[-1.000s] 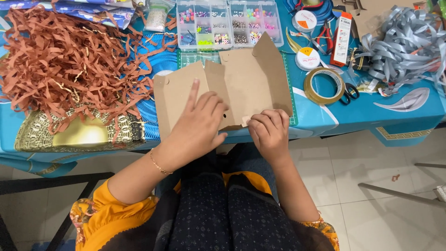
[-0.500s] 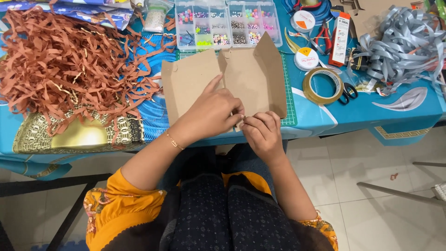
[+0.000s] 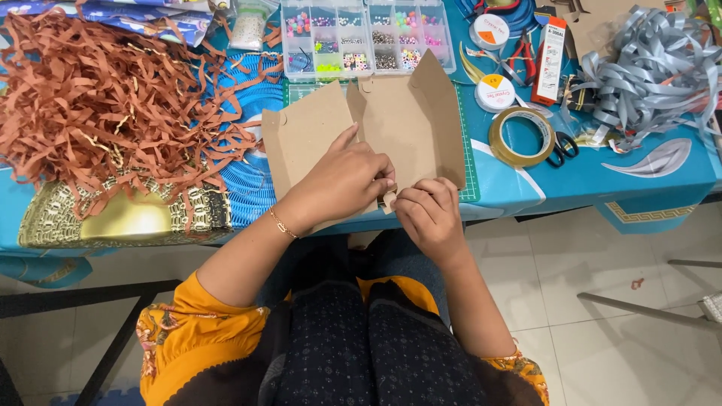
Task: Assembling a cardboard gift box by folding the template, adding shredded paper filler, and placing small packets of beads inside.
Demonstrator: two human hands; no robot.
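A heap of rust-brown shredded paper (image 3: 113, 113), cut off at the left edge, crowds the blue-covered table (image 3: 602, 180). At the front edge lies a folded brown cardboard cutout (image 3: 406, 120), its lower part hidden by the left hand (image 3: 342, 180), pressed on it, and right hand (image 3: 429, 214), pinching a small tab (image 3: 389, 199)

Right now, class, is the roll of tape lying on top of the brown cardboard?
No, the roll of tape lies on the blue table cover, to the right of the cardboard and apart from it.
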